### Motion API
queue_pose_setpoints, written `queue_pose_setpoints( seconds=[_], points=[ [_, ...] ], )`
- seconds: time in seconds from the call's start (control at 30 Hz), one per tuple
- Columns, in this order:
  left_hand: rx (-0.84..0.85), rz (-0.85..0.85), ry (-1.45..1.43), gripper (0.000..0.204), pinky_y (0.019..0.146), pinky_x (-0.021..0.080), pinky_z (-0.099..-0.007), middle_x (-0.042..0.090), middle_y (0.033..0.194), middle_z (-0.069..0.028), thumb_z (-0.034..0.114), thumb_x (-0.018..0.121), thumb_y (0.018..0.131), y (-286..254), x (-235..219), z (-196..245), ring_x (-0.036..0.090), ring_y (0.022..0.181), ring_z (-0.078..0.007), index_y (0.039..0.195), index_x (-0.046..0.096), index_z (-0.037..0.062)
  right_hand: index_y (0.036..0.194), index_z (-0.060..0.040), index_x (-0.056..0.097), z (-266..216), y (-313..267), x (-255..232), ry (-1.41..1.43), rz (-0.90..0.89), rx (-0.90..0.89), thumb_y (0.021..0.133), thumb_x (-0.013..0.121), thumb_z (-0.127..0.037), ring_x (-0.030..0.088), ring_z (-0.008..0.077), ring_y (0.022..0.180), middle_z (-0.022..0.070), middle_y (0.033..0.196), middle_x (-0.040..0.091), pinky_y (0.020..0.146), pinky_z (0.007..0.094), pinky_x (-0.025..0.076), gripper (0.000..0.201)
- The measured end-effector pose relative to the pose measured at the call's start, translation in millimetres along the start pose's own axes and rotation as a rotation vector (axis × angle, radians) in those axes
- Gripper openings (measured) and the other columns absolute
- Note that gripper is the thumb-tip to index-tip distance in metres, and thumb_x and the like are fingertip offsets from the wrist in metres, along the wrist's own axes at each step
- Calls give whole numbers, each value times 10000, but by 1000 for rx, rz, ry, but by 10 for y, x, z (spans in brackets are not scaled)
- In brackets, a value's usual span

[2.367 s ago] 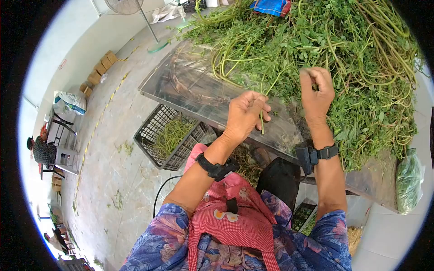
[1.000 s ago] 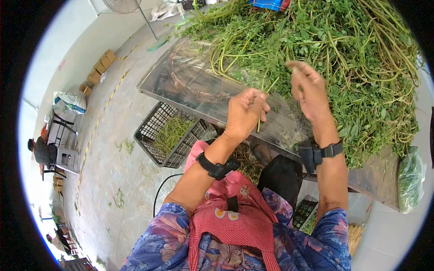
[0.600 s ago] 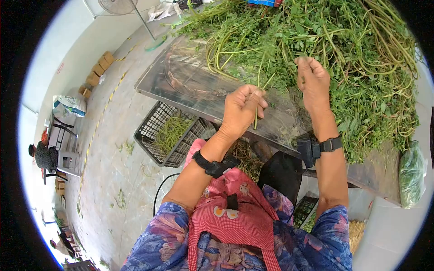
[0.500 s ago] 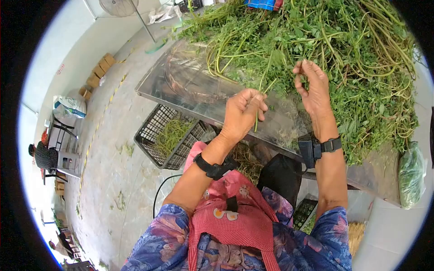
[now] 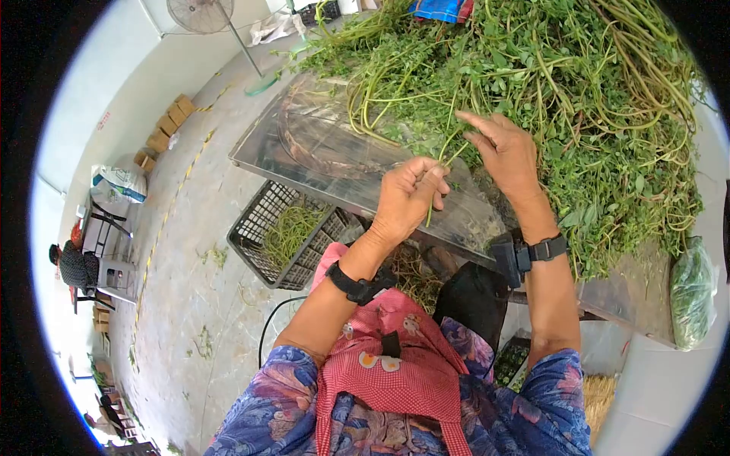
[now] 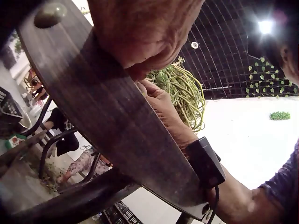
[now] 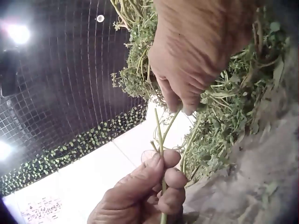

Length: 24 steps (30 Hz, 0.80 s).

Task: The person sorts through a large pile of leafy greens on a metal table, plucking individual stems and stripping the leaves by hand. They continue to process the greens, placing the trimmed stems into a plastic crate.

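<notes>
Short blue sleeves [image 5: 270,384], loud with pink and purple flowers! Up front, a red-checked apron [image 5: 407,384] flashes egg-like patches [image 5: 369,360], white with orange centres. Black straps [image 5: 550,247] ring both wrists, each with a dark box [image 5: 511,260], and a black cable [image 6: 216,200] trails off the right one!

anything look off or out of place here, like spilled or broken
Yes: green scraps lie loose on the floor, left of the black crate in the head view, apparently dropped. They look odd because the other greens are heaped or gathered. The stems gripped by the left hand look normal.
</notes>
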<state>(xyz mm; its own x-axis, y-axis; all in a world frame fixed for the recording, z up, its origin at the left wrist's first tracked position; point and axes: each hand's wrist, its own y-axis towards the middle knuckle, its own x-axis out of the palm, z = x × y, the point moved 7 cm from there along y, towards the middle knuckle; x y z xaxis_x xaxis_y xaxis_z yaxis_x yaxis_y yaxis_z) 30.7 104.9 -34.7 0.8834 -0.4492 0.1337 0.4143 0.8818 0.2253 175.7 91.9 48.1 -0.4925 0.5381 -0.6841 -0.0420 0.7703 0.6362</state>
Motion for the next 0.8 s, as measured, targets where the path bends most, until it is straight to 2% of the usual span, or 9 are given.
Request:
queue_pose_setpoints(
  seconds=[0.2,0.53,0.63,0.7,0.73,0.8],
  points=[
    [-11,-8,33,181,448,380,-191,619,729,-39,158,498,933,-9,0,22,546,550,-74,946,574,-6,942,-175,659,36,-10,21,-73,-10,-28,765,661,-163,572,270,638,72,712,539,542,360,440,177],
    [-26,37,-22,195,444,361,-184,597,702,-24,177,486,942,6,-35,9,505,521,-64,935,566,-1,896,-122,651,92,-12,98,-48,-67,-23,783,641,-160,584,293,671,77,762,578,579,380,457,120],
    [9,28,21,198,460,367,-187,585,680,-20,183,489,942,17,-29,24,477,508,-62,920,574,6,883,-86,651,80,-14,89,-14,8,24,775,640,-142,596,297,700,96,797,615,608,376,468,123],
    [-29,16,0,206,471,369,-191,577,663,-21,194,501,938,31,-18,12,454,498,-62,891,583,10,868,-56,651,170,-16,86,109,105,170,776,628,-132,607,305,730,115,814,637,636,381,476,122],
    [-29,14,1,206,471,369,-191,577,663,-21,194,501,938,39,-8,23,454,498,-62,891,583,10,868,-56,651,163,-14,82,109,107,171,776,628,-132,607,305,730,115,814,637,636,381,476,122],
    [-51,22,-28,174,450,354,-193,545,630,-5,155,501,921,51,6,27,430,484,-49,875,594,15,857,-36,658,229,-32,73,275,133,292,786,613,-137,618,301,741,131,815,646,665,366,479,132]
  ],
)
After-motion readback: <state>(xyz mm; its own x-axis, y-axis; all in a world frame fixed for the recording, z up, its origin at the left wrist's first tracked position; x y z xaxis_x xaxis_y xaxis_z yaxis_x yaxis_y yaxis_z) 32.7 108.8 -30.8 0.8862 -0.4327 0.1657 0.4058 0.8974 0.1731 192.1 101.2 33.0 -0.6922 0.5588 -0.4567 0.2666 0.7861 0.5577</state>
